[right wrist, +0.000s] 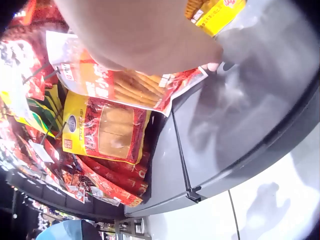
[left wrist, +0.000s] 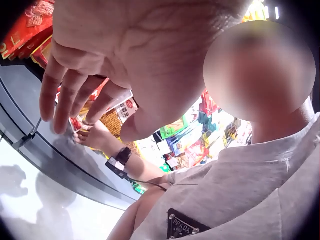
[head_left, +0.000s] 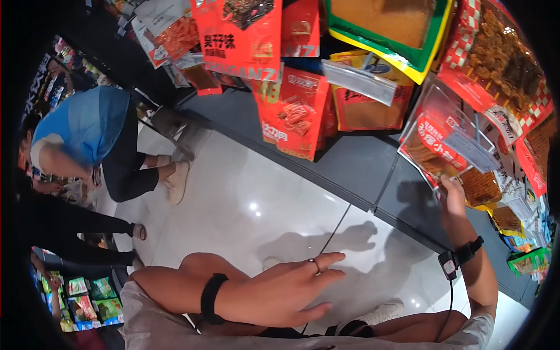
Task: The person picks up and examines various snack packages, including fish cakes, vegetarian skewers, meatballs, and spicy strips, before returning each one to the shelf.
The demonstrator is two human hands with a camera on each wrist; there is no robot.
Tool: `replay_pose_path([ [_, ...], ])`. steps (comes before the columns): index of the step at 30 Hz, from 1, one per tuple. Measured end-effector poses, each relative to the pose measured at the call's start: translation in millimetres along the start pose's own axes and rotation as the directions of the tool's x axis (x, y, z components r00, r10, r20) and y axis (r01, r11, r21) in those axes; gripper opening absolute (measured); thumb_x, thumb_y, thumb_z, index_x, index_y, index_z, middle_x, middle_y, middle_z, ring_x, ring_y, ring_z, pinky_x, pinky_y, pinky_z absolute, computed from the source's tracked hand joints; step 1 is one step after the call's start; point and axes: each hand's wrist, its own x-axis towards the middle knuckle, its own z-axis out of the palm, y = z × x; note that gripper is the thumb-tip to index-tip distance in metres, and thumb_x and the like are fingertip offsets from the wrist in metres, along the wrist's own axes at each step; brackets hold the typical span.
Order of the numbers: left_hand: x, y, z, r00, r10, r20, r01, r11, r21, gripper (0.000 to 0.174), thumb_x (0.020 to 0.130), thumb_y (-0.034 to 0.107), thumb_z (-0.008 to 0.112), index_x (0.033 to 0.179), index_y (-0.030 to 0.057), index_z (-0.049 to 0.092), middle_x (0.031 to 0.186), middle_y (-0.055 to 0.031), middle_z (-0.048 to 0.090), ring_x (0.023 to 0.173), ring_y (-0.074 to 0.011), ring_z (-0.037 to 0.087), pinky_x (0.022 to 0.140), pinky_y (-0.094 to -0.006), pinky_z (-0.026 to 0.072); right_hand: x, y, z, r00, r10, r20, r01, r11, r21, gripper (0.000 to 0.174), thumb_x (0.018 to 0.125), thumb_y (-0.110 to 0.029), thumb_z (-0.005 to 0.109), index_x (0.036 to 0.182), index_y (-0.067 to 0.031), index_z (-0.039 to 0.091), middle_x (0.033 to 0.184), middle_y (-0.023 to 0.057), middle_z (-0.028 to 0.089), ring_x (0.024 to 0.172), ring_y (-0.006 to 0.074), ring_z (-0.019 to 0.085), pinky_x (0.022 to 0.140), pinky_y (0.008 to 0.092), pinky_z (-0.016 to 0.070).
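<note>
My right hand (head_left: 453,201) is at the lower edge of a red and clear snack packet (head_left: 429,149) hanging at the front of the rack, and pinches its bottom corner. In the right wrist view, the same packet shows long brown strips through its window, and the hand (right wrist: 145,40) covers its upper part. My left hand (head_left: 286,291) is held out over the floor with nothing in it, fingers extended and a ring on one of them. The left wrist view shows its palm (left wrist: 135,55) up close.
Beside the held packet hang a yellow and red packet (right wrist: 110,130) and a red packet (head_left: 294,111). Clear price-tag holders (head_left: 359,81) stick out in front. Below runs a grey shelf base (head_left: 350,169). A person in blue (head_left: 87,128) bends at the left.
</note>
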Motion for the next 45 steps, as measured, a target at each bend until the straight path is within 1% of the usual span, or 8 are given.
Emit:
replay_pose_path([
  [5, 3.6, 5.2, 2.7, 0.996, 0.077, 0.036, -0.080, 0.993, 0.086, 0.052, 0.091, 0.022, 0.067, 0.134, -0.0015, 0.049, 0.145, -0.0205, 0.044, 0.089, -0.0346, 0.066, 0.083, -0.0406, 0.0552, -1.6, 25.7, 8.2, 0.940, 0.292, 0.174, -0.281, 0.956, -0.086, 0.015, 0.093, -0.018, 0.062, 0.103, -0.0062, 0.058, 0.084, 0.0012, 0.059, 0.075, 0.0111, 0.058, 0.067, 0.0278, 0.0461],
  [10, 5.9, 18.5, 9.4, 0.983, 0.158, 0.097, -0.166, 0.983, 0.083, 0.042, 0.088, 0.016, 0.067, 0.117, -0.0075, 0.050, 0.127, -0.0216, 0.049, 0.090, -0.0371, 0.065, 0.076, -0.0452, 0.0541, -20.4, 19.5, 59.1, 0.735, 0.603, 0.310, -0.617, 0.785, -0.064, 0.056, 0.098, -0.046, 0.058, 0.126, 0.0018, 0.048, 0.101, 0.0170, 0.066, 0.089, 0.0306, 0.066, 0.082, 0.0430, 0.0533],
  [14, 4.4, 23.0, 4.5, 0.971, 0.234, 0.057, -0.237, 0.970, 0.049, 0.045, 0.086, 0.019, 0.068, 0.120, -0.0038, 0.052, 0.122, -0.0224, 0.054, 0.096, -0.0387, 0.065, 0.083, -0.0448, 0.0534, -24.7, 19.9, 76.4, 0.727, 0.602, 0.330, -0.664, 0.739, 0.114, 0.062, 0.099, -0.060, 0.052, 0.116, -0.0007, 0.052, 0.096, 0.0133, 0.065, 0.081, 0.0266, 0.064, 0.074, 0.0381, 0.0537],
  [21, 1.2, 14.8, 4.6, 0.981, 0.184, 0.055, -0.186, 0.982, 0.042, 0.041, 0.088, 0.016, 0.067, 0.116, -0.0084, 0.050, 0.128, -0.0224, 0.048, 0.088, -0.0371, 0.065, 0.075, -0.0453, 0.0542, -9.0, 29.2, 96.0, 0.830, 0.442, 0.341, -0.524, 0.826, 0.206, 0.049, 0.100, -0.055, 0.055, 0.108, -0.0064, 0.055, 0.088, 0.0097, 0.066, 0.079, 0.0232, 0.065, 0.070, 0.0362, 0.0536],
  [23, 0.1, 16.8, 1.1, 0.981, 0.185, 0.061, -0.189, 0.980, 0.069, 0.041, 0.088, 0.017, 0.067, 0.116, -0.0092, 0.050, 0.130, -0.0233, 0.047, 0.087, -0.0372, 0.066, 0.076, -0.0453, 0.0543, -8.6, 19.5, 109.8, 0.850, 0.395, 0.348, -0.481, 0.851, 0.209, 0.052, 0.100, -0.047, 0.057, 0.125, -0.0019, 0.048, 0.103, 0.0143, 0.066, 0.086, 0.0242, 0.064, 0.078, 0.0359, 0.0514],
  [33, 0.7, 25.7, -4.0, 0.971, 0.235, 0.040, -0.236, 0.972, 0.014, 0.042, 0.087, 0.018, 0.067, 0.120, -0.0049, 0.052, 0.126, -0.0239, 0.053, 0.099, -0.0405, 0.064, 0.083, -0.0446, 0.0537, -0.4, -12.4, 162.9, 0.911, 0.177, 0.371, -0.298, 0.907, 0.298, 0.055, 0.100, -0.040, 0.059, 0.138, -0.0039, 0.041, 0.115, 0.0136, 0.066, 0.097, 0.0265, 0.067, 0.083, 0.0370, 0.0499],
  [38, 6.9, 10.6, 16.4, 0.962, 0.275, -0.011, -0.274, 0.961, 0.040, 0.039, 0.088, 0.015, 0.066, 0.114, -0.0096, 0.051, 0.128, -0.0231, 0.047, 0.088, -0.0370, 0.066, 0.076, -0.0453, 0.0542, 15.8, -18.9, 183.7, 0.964, 0.031, 0.263, -0.118, 0.939, 0.323, 0.065, 0.098, -0.033, 0.063, 0.150, -0.0095, 0.033, 0.154, 0.0154, 0.042, 0.119, 0.0284, 0.059, 0.092, 0.0432, 0.0468],
  [45, 18.4, -1.6, 15.7, 0.976, 0.214, 0.036, -0.217, 0.965, 0.147, 0.044, 0.090, 0.023, 0.067, 0.122, -0.0033, 0.050, 0.138, -0.0217, 0.046, 0.086, -0.0352, 0.066, 0.074, -0.0426, 0.0561, 30.2, -27.1, 191.3, 0.974, 0.005, 0.225, -0.099, 0.907, 0.410, 0.086, 0.096, -0.031, 0.066, 0.161, -0.0108, 0.013, 0.155, 0.0072, 0.040, 0.137, 0.0325, 0.047, 0.101, 0.0472, 0.0433],
])
